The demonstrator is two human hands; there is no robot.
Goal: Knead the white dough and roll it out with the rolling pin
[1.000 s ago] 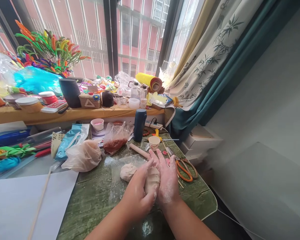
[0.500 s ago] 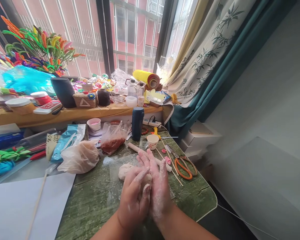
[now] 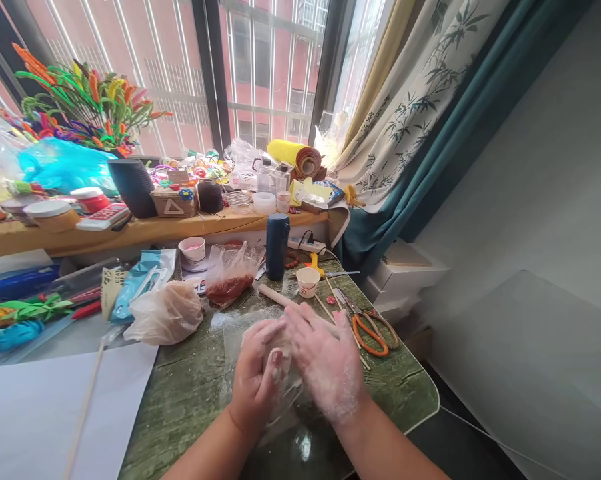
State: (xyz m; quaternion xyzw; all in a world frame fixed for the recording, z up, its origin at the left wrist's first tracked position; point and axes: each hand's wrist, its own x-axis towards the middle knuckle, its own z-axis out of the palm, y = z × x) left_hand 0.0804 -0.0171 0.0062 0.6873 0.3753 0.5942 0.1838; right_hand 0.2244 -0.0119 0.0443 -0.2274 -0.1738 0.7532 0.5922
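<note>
Over the clear plastic sheet [image 3: 295, 395] on the green table, my left hand [image 3: 255, 377] is half curled, its thumb bent up toward the fingers. Pale dough [image 3: 284, 341] shows in part against its fingers; most of it is hidden. My right hand [image 3: 327, 363] lies beside it, back upward, fingers stretched out and dusted white with powder. The fingertips of both hands meet or nearly meet. A pale rolling pin [image 3: 275, 294] runs behind the right fingers, partly covered by them.
Orange-handled scissors [image 3: 370, 335], thin wooden sticks [image 3: 324, 308] and a paper cup [image 3: 307, 283] lie to the right and behind. A dark blue bottle [image 3: 277, 248], a bag of reddish-brown material [image 3: 230, 283] and a crumpled plastic bag [image 3: 166, 313] stand further back. White paper [image 3: 65, 407] covers the left.
My hands have come apart from their pressed-together pose. The right hand has turned back upward and shifted right; the left has moved slightly left, over where a dough lump showed on the sheet.
</note>
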